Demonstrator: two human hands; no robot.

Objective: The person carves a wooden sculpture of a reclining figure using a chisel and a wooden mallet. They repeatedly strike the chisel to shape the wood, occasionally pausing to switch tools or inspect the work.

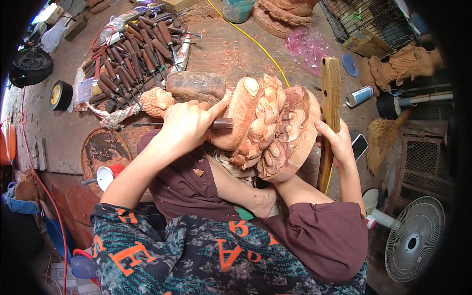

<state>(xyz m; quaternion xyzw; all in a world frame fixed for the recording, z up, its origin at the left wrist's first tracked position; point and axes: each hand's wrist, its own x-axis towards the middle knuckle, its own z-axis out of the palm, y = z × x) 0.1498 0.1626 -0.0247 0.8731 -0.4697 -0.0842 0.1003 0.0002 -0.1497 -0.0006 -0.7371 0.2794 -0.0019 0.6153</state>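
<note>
A reddish wooden carving of a seated figure lies on its side in front of me. Its curly-haired head points left, and its petalled base is on the right. My left hand is closed round a chisel; the brown handle sticks out to the right and the thin blade to the left. The left index finger stretches onto the carving. My right hand grips a long flat wooden mallet, held upright beside the base, with the thumb across it. The fingers behind the mallet are mostly hidden.
Behind the carving rests a brown wood block. Many wood-handled chisels are heaped at the upper left. A round basket stands left of my knee. Rightward are a can, a phone, a broom and a fan.
</note>
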